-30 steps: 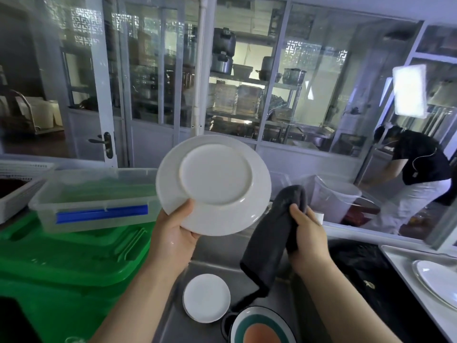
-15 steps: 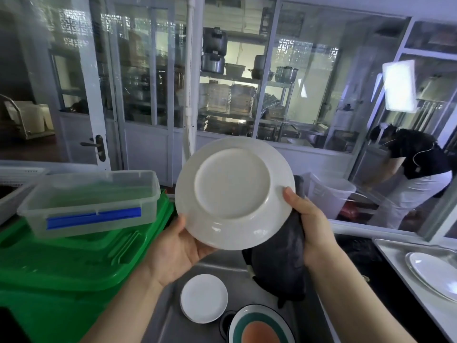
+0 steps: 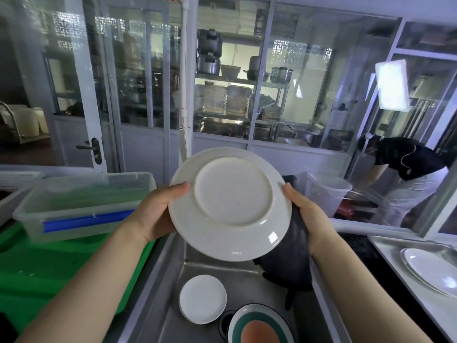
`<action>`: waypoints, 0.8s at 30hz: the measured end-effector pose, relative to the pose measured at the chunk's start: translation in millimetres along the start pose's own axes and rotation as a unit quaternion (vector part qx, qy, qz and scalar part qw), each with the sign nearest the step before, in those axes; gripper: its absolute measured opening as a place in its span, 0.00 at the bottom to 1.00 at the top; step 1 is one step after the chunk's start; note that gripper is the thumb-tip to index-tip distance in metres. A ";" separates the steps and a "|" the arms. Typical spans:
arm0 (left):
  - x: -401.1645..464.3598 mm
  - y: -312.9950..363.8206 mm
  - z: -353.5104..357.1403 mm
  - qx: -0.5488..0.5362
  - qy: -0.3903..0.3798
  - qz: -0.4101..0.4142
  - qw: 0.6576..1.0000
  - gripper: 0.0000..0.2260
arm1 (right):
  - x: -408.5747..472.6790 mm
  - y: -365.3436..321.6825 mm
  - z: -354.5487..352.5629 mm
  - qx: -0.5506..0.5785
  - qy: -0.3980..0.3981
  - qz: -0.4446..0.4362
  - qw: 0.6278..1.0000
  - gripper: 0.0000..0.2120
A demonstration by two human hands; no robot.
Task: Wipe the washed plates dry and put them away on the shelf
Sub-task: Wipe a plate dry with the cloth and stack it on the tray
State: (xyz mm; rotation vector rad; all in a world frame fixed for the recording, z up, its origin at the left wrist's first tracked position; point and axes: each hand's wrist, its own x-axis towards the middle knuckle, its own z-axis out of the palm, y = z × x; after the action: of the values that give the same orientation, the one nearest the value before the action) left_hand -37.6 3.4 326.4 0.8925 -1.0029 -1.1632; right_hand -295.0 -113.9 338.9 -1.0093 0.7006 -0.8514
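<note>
Round white ceramic plate [image 3: 230,204] held upright over steel sink [image 3: 158,280], underside toward camera. Left hand [image 3: 154,211] pinches its left rim, thumb on back. Right hand [image 3: 309,219] grips right rim through dark grey cloth [image 3: 294,256]. Likely stiff, slick, breakable; rim-hold best.

You shifted your left hand [image 3: 154,214] from the bottom edge of the round white ceramic plate [image 3: 231,203] up to its left rim, where your thumb came to lie over the edge near the top. Your right hand [image 3: 308,219], which a second ago held the dark grey cloth [image 3: 289,258] apart from the plate, closed in on the right rim and brought the cloth behind the plate, so it hung down below the lower right edge. The plate rose slightly and moved rightward between both hands.
</note>
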 end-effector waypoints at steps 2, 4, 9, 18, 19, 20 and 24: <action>-4.7 -1.5 6.0 0.007 0.015 0.032 0.999 0.24 | 2.7 -1.9 -1.9 -0.009 0.084 -0.036 0.996 0.27; -9.2 -1.0 12.6 0.011 0.035 0.061 0.997 0.12 | 5.1 -3.3 -6.4 -0.015 0.122 -0.081 0.989 0.17; -11.0 1.2 27.4 0.109 0.097 0.132 0.980 0.06 | 2.6 -5.9 -3.4 -0.114 0.128 -0.211 0.962 0.09; -14.7 -7.8 38.7 0.163 0.113 0.201 0.959 0.11 | -15.7 1.3 17.0 -0.563 0.126 -0.515 0.634 0.24; -14.9 -8.8 40.4 0.152 0.125 0.200 0.960 0.11 | -19.1 3.7 18.3 -0.577 0.126 -0.529 0.610 0.24; -14.3 -10.5 42.6 0.146 0.139 0.203 0.958 0.11 | -22.3 7.4 20.4 -0.585 0.118 -0.536 0.597 0.24; -8.5 -18.6 59.7 0.110 0.211 0.215 0.947 0.12 | -34.7 28.9 37.6 -0.565 0.061 -0.509 0.646 0.24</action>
State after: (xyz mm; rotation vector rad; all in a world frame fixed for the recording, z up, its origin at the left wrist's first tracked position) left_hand -100.6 5.6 326.3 0.9852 -0.9191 -0.4685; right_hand -273.4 -60.0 330.2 -2.6718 0.7416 -1.4850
